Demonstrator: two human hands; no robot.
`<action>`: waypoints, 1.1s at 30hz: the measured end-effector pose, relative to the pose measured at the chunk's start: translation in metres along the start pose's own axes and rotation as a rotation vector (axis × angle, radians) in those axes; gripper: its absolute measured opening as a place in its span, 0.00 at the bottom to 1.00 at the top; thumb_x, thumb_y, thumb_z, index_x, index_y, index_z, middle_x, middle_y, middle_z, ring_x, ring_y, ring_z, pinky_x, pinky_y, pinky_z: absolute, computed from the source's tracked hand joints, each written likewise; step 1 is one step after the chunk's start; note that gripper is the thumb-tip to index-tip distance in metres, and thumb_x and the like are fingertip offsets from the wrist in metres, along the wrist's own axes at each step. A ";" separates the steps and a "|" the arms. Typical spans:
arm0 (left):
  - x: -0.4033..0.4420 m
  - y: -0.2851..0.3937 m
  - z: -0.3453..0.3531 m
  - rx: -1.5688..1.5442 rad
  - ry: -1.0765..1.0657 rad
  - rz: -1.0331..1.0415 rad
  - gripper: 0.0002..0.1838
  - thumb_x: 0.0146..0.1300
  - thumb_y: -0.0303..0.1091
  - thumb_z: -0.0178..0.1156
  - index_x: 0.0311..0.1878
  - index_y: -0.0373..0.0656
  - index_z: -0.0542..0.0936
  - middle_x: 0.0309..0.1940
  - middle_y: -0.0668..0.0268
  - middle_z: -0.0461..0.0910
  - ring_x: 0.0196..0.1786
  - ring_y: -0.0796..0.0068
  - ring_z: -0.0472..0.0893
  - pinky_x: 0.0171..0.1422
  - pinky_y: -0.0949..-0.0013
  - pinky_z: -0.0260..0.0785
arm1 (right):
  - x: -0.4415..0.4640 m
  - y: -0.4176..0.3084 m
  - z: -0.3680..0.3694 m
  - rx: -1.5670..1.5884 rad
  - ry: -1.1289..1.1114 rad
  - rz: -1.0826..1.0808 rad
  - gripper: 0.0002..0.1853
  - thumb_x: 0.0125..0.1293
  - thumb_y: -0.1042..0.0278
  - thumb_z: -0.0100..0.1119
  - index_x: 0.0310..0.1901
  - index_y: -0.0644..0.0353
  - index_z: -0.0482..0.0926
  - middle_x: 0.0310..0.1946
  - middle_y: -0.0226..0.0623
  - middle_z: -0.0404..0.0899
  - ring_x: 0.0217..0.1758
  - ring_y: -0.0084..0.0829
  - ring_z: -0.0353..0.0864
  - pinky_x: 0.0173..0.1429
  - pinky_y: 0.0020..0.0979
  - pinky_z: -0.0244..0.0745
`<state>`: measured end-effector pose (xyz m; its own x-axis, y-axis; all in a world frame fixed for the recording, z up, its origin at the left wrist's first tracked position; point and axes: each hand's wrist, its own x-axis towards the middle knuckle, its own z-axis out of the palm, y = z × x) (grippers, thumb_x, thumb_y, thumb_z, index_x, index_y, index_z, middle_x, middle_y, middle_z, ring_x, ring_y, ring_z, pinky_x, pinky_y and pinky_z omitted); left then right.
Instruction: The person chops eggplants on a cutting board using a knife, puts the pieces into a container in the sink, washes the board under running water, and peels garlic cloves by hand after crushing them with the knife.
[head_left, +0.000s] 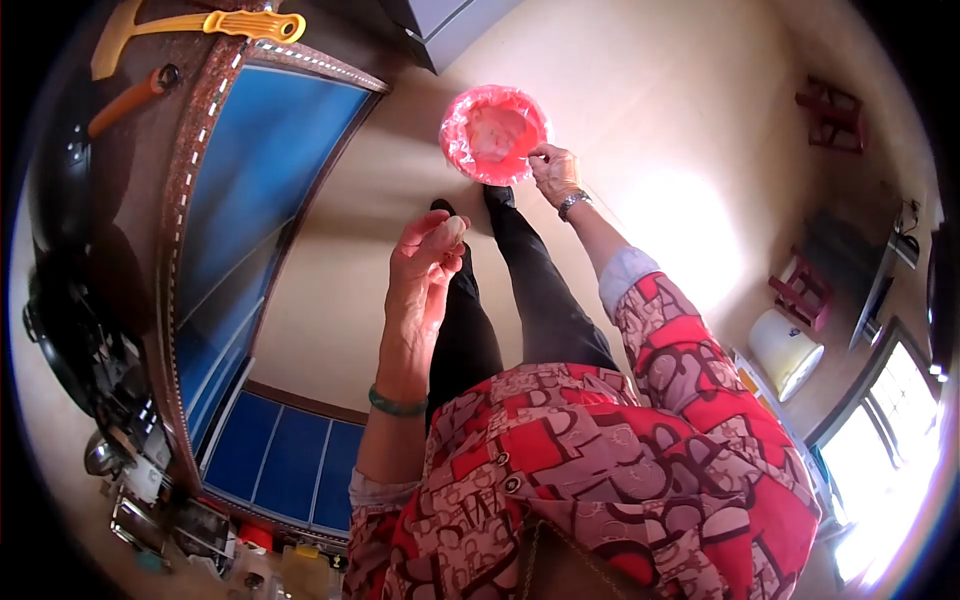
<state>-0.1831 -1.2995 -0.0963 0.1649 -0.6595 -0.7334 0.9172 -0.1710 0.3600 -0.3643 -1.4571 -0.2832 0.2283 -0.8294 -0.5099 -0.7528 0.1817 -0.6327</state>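
My left hand [424, 262], with a green bangle on the wrist, is raised in front of my legs. Its fingers are closed around a small, rounded whitish piece [450, 232] that looks like a garlic bulb. My right hand [556, 175], wearing a metal wristwatch, is at the near right edge of a bin [447, 133] lined with a pink plastic bag. Thumb and fingers are pinched together there; whatever they hold is too small to make out. Pale scraps [494, 134] lie inside the bin, which stands on the floor just beyond my feet.
To the left runs a dark counter with blue cabinet doors [265, 170]; a yellow-handled tool [255, 25] and pans lie on it. A grey cabinet [450, 25] stands ahead. Red stools [802, 290] and a white bucket [785, 350] are at the right.
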 end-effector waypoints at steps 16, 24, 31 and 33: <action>0.016 -0.006 0.021 0.133 0.036 -0.048 0.12 0.60 0.27 0.59 0.46 0.39 0.73 0.39 0.62 0.79 0.35 0.79 0.78 0.39 0.78 0.72 | -0.018 -0.013 -0.010 0.367 0.027 0.089 0.10 0.53 0.68 0.62 0.38 0.59 0.81 0.15 0.25 0.67 0.20 0.16 0.65 0.26 0.23 0.66; 0.015 -0.004 0.025 0.119 0.021 -0.017 0.11 0.61 0.27 0.58 0.47 0.38 0.72 0.41 0.63 0.78 0.38 0.77 0.78 0.44 0.75 0.72 | -0.070 -0.092 -0.050 0.680 -0.169 0.031 0.09 0.57 0.67 0.62 0.35 0.63 0.80 0.20 0.21 0.73 0.22 0.13 0.68 0.26 0.20 0.65; 0.019 -0.008 0.029 0.202 -0.097 0.114 0.10 0.61 0.26 0.58 0.46 0.40 0.73 0.41 0.64 0.77 0.45 0.74 0.77 0.52 0.70 0.70 | -0.135 -0.136 -0.063 0.742 -0.397 -0.085 0.11 0.54 0.71 0.66 0.37 0.65 0.78 0.27 0.30 0.78 0.31 0.15 0.75 0.36 0.21 0.73; 0.016 -0.006 0.033 0.253 -0.110 0.135 0.10 0.61 0.26 0.58 0.46 0.40 0.74 0.41 0.63 0.78 0.45 0.73 0.77 0.52 0.69 0.71 | -0.138 -0.138 -0.063 0.677 -0.308 -0.099 0.11 0.54 0.71 0.66 0.36 0.66 0.78 0.26 0.30 0.78 0.30 0.16 0.76 0.35 0.21 0.73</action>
<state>-0.1984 -1.3334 -0.0911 0.2257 -0.7616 -0.6074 0.7678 -0.2447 0.5921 -0.3306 -1.4012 -0.0889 0.5124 -0.6914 -0.5093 -0.1984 0.4818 -0.8535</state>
